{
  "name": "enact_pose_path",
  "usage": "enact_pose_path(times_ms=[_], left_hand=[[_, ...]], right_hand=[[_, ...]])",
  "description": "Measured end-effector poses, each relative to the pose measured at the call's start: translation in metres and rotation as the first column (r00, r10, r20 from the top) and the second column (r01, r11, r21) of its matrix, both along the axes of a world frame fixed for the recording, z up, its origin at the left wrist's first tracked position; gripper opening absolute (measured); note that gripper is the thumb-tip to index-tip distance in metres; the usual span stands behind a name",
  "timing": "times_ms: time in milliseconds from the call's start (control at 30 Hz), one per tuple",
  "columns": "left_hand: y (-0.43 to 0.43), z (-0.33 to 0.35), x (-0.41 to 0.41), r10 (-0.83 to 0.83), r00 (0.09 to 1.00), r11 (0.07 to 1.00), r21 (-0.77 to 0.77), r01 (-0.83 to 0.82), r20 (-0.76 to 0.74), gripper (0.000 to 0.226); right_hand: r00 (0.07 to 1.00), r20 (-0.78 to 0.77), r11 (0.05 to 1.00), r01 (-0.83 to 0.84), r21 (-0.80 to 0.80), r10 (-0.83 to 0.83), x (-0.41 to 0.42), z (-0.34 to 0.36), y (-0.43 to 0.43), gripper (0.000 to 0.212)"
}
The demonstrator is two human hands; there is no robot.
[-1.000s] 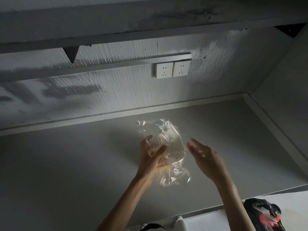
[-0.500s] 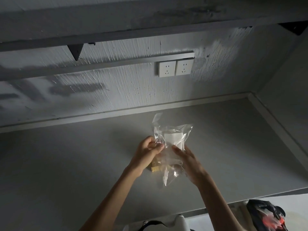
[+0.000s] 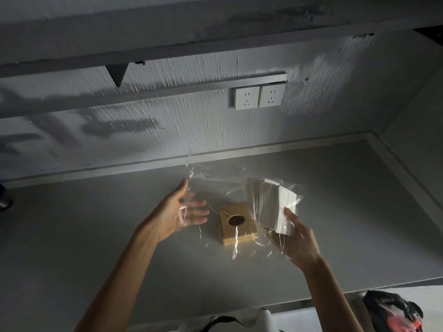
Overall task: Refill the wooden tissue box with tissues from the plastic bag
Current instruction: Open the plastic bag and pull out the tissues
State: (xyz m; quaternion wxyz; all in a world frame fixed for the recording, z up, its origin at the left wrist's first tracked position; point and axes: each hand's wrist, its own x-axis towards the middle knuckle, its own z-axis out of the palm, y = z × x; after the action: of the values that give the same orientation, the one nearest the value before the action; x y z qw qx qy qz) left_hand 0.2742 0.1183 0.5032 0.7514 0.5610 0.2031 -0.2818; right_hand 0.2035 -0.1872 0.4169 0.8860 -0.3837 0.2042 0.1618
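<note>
From the head camera: both arms are up over the grey counter [image 3: 96,236]. The left hand [image 3: 182,212] is spread wide, fingers straight and thumb raised, with the loose film of the plastic bag [image 3: 215,185] lying against its fingers. I can't make out any pinch there.

Over on the other side, the right hand [image 3: 294,240] grips the tissues [image 3: 271,204], a white stack tilted up on edge, thumb pressed on the front of it and fingers curled behind. The clear film is wrapped around the stack and stretches across between the two hands.

Down between them sits the wooden tissue box [image 3: 237,222], flat on the counter, with the round hole in its top facing up (you see it through the film, which hangs in front). The tissues are held just beside and above its right edge.

On the back wall, two white sockets [image 3: 257,97]. At the bottom right corner, a crumpled black bag [image 3: 393,312] with red showing.
</note>
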Motion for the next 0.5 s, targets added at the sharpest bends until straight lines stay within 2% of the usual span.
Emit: enact_pose_path(times_ms=[67,100,167,233,333,433,500], left_hand=[[-0.009,0.001,-0.004,-0.150,0.989,0.980,0.132,0.147,0.007,0.068],[-0.013,0.002,-0.004,-0.199,0.980,0.960,0.206,0.191,0.016,0.070],[-0.017,0.005,-0.001,-0.248,0.968,0.912,0.347,0.221,0.035,0.057],[-0.014,0.013,0.003,-0.296,0.954,0.883,0.396,0.254,0.050,0.047],[0.000,0.022,0.012,-0.398,0.915,0.853,0.395,0.341,0.069,0.040],[0.011,0.028,0.020,-0.434,0.895,0.855,0.361,0.373,0.102,0.033],[0.009,0.031,0.024,-0.439,0.887,0.805,0.500,0.318,0.142,0.027]], right_hand=[[0.999,-0.032,0.998,0.022,-0.061,-0.024,-0.002,-0.005,-0.002,0.063],[0.998,-0.058,1.000,0.027,0.005,-0.027,-0.003,-0.003,-0.001,0.065],[0.994,-0.105,0.988,0.033,0.151,-0.017,-0.006,-0.003,-0.002,0.073],[0.991,-0.133,0.986,0.036,0.164,-0.014,-0.010,-0.006,-0.001,0.082],[0.979,-0.199,0.982,0.082,0.171,-0.047,-0.018,-0.023,-0.006,0.066],[0.978,-0.198,0.984,0.096,0.150,-0.065,-0.022,-0.030,-0.005,0.070],[0.983,-0.163,0.983,0.105,0.149,-0.081,-0.026,-0.029,-0.005,0.054]])
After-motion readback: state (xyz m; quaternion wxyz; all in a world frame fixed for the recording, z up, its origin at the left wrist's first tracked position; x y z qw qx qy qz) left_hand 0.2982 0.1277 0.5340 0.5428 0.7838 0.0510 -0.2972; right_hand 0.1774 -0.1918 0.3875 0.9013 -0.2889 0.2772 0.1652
